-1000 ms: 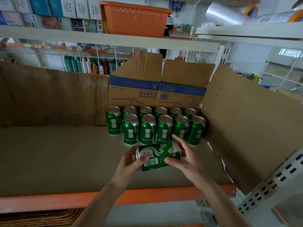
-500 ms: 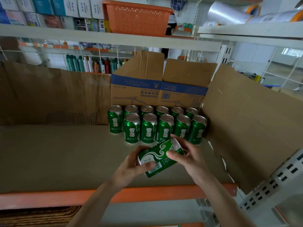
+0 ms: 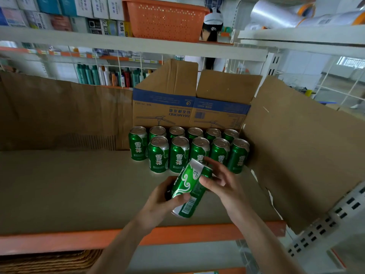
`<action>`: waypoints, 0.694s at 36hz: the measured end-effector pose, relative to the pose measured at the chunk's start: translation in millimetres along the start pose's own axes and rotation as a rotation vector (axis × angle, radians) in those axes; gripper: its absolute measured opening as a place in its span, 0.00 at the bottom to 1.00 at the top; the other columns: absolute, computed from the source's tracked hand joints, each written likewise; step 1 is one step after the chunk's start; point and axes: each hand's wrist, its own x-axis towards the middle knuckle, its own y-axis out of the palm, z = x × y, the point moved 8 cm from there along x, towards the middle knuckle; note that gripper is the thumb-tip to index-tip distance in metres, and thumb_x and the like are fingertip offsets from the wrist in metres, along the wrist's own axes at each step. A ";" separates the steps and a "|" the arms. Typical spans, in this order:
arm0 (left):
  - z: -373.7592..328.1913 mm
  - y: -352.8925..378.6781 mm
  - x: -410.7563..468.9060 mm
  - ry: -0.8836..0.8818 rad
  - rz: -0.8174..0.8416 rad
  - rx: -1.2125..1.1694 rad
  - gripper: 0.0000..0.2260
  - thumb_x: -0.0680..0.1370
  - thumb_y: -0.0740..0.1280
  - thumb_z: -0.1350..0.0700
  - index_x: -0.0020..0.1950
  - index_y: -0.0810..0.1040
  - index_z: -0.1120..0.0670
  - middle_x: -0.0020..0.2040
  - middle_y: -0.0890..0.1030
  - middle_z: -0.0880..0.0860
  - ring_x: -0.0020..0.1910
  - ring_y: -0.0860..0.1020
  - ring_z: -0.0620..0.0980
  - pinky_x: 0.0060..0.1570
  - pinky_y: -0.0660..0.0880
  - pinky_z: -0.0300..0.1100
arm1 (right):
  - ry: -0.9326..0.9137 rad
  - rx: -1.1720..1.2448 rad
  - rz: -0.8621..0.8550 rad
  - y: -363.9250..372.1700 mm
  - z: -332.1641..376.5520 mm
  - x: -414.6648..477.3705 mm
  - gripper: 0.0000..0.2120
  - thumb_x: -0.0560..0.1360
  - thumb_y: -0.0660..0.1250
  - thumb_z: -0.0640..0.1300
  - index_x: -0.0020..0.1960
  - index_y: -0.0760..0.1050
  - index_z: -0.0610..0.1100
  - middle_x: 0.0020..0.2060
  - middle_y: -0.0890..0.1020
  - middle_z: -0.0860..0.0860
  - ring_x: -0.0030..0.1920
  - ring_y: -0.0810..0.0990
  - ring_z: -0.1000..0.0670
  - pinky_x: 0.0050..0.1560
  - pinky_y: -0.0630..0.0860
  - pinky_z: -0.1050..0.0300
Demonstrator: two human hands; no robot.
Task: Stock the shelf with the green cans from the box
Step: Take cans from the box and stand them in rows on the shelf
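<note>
Head view. The person holds one green can (image 3: 188, 189) over the shelf (image 3: 69, 184). The can is tipped, with its top toward 1 o'clock and its bottom toward 6 o'clock.

What could go wrong? I think the top of the can could bump the standing cans (image 3: 178, 155). It is very near the front row, just at 12 o'clock from the hands. One knock there could tip a can, and then its neighbors too, because they stand packed side by side. The can could also be set down still leaning and then roll toward the orange edge at 6 o'clock. It needs to be stood up straight first.

The left hand (image 3: 164, 200) grips the low half of the can from 9 o'clock. Its fingers (image 3: 181, 196) are curled around the can, with the thumb across the front. The right hand (image 3: 223, 184) holds the top half from 3 o'clock. Its fingers (image 3: 206, 182) are bent around the can near the rim. So the can sits between both hands, and both hands touch it.

The two rows stand in front of a cardboard box (image 3: 189, 107) at 12 o'clock. I cannot tell if the cans come from it.
</note>
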 end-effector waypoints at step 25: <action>4.5 18.6 -7.0 0.113 -0.101 0.092 0.25 0.68 0.72 0.57 0.64 0.70 0.54 0.36 0.79 0.37 0.33 0.75 0.34 0.34 0.69 0.26 | -0.118 -0.043 -0.190 -0.2 8.9 1.9 0.28 0.54 0.76 0.55 0.50 0.78 0.43 0.42 0.85 0.53 0.42 0.84 0.54 0.41 0.77 0.64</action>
